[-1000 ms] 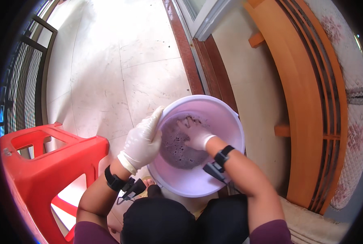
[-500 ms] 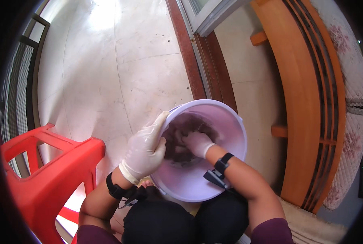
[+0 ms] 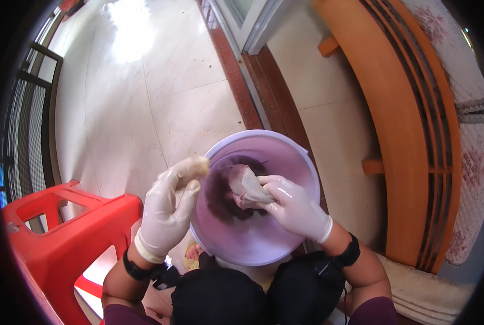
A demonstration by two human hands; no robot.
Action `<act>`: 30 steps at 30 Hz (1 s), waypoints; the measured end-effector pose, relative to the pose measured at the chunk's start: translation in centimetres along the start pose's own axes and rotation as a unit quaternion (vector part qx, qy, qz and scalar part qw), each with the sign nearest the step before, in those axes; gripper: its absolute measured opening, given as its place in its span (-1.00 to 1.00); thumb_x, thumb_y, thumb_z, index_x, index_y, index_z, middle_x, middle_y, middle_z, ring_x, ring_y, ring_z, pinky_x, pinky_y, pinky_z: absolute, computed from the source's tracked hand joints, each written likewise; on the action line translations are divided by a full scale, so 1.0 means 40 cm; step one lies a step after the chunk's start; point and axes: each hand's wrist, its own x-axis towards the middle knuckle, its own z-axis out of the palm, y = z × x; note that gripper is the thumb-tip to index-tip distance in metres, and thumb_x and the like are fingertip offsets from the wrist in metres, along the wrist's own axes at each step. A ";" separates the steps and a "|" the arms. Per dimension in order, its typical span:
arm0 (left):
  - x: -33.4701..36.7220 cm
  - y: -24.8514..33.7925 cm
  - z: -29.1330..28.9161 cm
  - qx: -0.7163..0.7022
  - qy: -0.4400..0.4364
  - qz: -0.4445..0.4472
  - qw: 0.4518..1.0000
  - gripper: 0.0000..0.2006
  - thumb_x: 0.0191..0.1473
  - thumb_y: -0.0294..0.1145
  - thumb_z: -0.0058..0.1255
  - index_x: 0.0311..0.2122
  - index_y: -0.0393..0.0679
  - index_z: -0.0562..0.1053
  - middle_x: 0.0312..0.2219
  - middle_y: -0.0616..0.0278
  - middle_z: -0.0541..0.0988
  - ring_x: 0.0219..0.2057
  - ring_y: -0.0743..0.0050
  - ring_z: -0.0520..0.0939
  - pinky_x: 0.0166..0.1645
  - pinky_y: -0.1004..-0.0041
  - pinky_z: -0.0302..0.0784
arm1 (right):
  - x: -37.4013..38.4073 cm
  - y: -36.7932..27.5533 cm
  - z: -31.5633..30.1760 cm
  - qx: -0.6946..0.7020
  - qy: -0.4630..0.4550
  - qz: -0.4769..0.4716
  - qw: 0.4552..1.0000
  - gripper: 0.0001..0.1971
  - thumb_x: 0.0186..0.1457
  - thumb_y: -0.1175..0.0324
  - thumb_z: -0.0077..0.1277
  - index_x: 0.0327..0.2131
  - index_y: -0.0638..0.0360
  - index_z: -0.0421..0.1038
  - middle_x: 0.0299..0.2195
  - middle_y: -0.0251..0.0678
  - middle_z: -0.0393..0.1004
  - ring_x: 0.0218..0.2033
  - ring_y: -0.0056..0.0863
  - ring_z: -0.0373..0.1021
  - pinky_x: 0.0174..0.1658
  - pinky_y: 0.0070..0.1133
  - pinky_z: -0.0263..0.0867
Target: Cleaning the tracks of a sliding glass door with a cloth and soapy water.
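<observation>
The person sits low over a pale purple basin (image 3: 307, 179) that rests on the floor between the knees, both hands in thin whitish gloves. The right hand (image 3: 296, 208) is down inside the basin, fingers curled round a wet, pinkish-grey lump of cloth (image 3: 245, 187), lifting it clear of the dark pile (image 3: 220, 197) that lies in the bottom. That grip looks firm: thumb on one side, fingers wrapped over the other, the lump pinched between them.

The left hand (image 3: 169, 208) hangs up at the basin's left rim, outside the bowl, fingers drawn together and bent, the tips bunched near the thumb. Whether it pinches anything there I cannot tell; nothing clear shows between the fingertips. It is near the rim but not plainly touching it.

Each wrist carries a dark band. A red plastic stool (image 3: 63, 238) stands just beside the person's left arm, on the pale tiled floor (image 3: 144, 97). To the right runs an orange wooden frame (image 3: 415, 135), curved by the lens, with patterned fabric (image 3: 469, 108) beyond it. A dark railing (image 3: 30, 108) borders the far left.
</observation>
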 end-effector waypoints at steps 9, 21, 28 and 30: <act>-0.011 -0.093 0.084 -0.490 -0.150 -0.370 0.775 -0.49 0.25 -0.02 -0.20 0.16 -0.16 0.19 0.01 0.05 0.43 0.01 0.23 0.48 0.00 0.29 0.51 | -0.069 -0.093 0.065 0.196 0.104 -0.046 0.974 -0.73 0.08 0.40 0.09 -0.15 0.31 0.38 -0.02 -0.14 0.36 -0.02 -0.26 0.34 0.05 -0.44 0.23; -0.060 -0.063 0.200 -0.077 -0.190 -0.169 0.964 -0.42 0.22 0.11 -0.28 0.15 -0.15 0.20 0.02 0.18 0.40 0.07 0.28 0.41 0.20 0.33 0.25 | -0.060 0.017 0.207 0.596 0.140 0.114 0.783 -0.40 0.26 0.33 -0.20 0.27 0.33 -0.14 0.24 -0.10 0.06 0.24 -0.45 0.07 0.27 -0.56 -0.06; -0.077 -0.033 0.225 -0.287 -0.250 -0.301 0.874 -0.18 0.08 0.32 -0.19 0.24 -0.13 0.07 0.11 0.07 0.32 0.16 0.15 0.31 0.25 0.15 0.17 | -0.040 -0.023 0.181 0.310 0.248 0.022 0.918 -0.67 0.14 0.43 -0.15 0.00 0.17 0.37 -0.24 -0.10 0.51 -0.15 -0.25 0.45 0.02 -0.43 0.29; -0.081 -0.021 0.216 -0.285 -0.255 -0.297 0.875 -0.22 0.06 0.22 -0.04 0.22 -0.13 0.11 0.08 0.14 0.35 0.06 0.16 0.40 0.11 0.17 0.36 | -0.021 -0.028 0.175 0.316 0.231 0.036 0.920 -0.72 0.13 0.40 -0.14 -0.08 0.14 0.40 -0.28 -0.08 0.51 -0.21 -0.18 0.45 -0.07 -0.40 0.31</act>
